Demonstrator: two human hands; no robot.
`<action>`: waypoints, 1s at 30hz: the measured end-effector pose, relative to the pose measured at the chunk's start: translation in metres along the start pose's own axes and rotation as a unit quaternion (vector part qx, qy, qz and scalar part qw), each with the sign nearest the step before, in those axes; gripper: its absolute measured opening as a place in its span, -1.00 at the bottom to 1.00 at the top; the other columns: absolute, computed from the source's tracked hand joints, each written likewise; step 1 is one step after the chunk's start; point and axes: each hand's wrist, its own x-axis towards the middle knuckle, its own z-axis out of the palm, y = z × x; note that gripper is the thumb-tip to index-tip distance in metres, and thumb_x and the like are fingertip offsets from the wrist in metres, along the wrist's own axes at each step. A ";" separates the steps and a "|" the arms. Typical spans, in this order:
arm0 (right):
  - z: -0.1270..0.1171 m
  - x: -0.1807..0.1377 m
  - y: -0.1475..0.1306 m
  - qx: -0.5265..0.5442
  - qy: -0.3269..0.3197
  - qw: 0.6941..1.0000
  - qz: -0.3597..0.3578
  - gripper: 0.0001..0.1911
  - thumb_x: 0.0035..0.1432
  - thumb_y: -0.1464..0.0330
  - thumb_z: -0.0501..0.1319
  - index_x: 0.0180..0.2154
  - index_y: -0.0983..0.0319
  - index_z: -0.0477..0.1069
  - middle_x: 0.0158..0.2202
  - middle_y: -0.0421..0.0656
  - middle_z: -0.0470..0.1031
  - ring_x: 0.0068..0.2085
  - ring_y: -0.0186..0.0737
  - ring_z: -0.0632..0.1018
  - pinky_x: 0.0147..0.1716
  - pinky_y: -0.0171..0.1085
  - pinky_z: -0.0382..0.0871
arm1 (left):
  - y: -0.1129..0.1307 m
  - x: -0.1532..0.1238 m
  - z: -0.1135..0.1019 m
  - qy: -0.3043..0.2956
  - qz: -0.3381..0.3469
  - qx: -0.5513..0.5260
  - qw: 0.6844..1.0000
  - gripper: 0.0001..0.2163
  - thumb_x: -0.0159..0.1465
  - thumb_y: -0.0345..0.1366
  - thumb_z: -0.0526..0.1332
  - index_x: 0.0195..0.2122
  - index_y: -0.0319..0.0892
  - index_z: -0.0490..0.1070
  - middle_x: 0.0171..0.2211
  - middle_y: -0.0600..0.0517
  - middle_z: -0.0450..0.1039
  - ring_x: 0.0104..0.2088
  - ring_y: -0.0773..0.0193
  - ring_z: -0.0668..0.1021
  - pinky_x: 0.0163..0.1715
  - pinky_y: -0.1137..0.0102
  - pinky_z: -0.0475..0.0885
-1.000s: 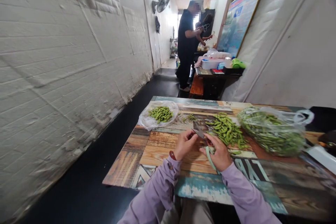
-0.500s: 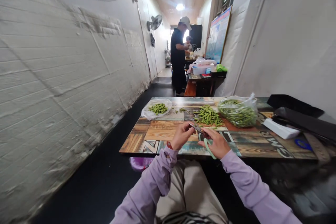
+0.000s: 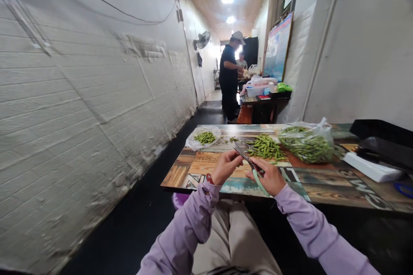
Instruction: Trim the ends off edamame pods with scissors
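Our right hand grips metal-bladed scissors with mint-green handles, the blades angled forward and leftward. Our left hand has its thumb and fingers drawn together close beside them; we cannot tell whether anything is pinched there. Just beyond the scissors, a loose heap of plump green pods lies on the patchwork wood-patterned table, between a flattened translucent plastic bag with pods on it and a bulging clear plastic bag of green pods. With our left fingertips so near the blades, a hasty squeeze could nick one, we judge; a careless sweep could mix small green scraps into the heap.
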 end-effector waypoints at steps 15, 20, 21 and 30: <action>0.076 0.075 0.087 0.078 -0.074 0.992 0.069 -0.55 0.01 0.20 0.25 -0.04 0.20 0.47 -0.15 -0.07 0.57 -0.17 -0.07 0.59 -0.17 -0.16 0.49 | -0.096 0.089 -0.042 0.037 -0.113 -0.063 0.991 -0.69 0.08 -0.07 0.26 -0.47 -0.26 0.35 -0.59 0.09 0.35 -0.64 0.51 0.24 -0.63 0.54 0.08; 0.086 0.092 0.115 0.124 -0.072 0.985 0.098 -0.53 -0.03 0.19 0.28 -0.05 0.19 0.47 -0.09 -0.08 0.55 -0.09 -0.04 0.56 -0.07 -0.11 0.44 | -0.111 0.112 -0.045 0.065 -0.121 -0.109 0.985 -0.70 0.04 -0.10 0.31 -0.47 -0.26 0.35 -0.57 0.10 0.36 -0.66 0.52 0.27 -0.65 0.55 0.12; 0.087 0.093 0.120 0.138 -0.061 0.982 0.113 -0.52 -0.01 0.19 0.27 -0.03 0.19 0.46 -0.07 -0.07 0.54 -0.08 -0.05 0.55 -0.07 -0.12 0.44 | -0.114 0.117 -0.045 0.071 -0.128 -0.133 0.980 -0.70 0.03 -0.11 0.32 -0.45 -0.26 0.35 -0.57 0.11 0.36 -0.66 0.52 0.29 -0.65 0.55 0.14; 0.078 0.092 0.120 0.173 0.031 0.968 0.182 -0.49 0.02 0.18 0.25 0.00 0.24 0.40 -0.35 -0.12 0.53 -0.38 -0.24 0.54 -0.30 -0.26 0.46 | -0.131 0.135 -0.026 0.058 -0.173 -0.368 0.912 -0.70 -0.03 -0.30 0.40 -0.36 -0.26 0.32 -0.46 0.02 0.49 -0.51 0.42 0.52 -0.46 0.53 0.41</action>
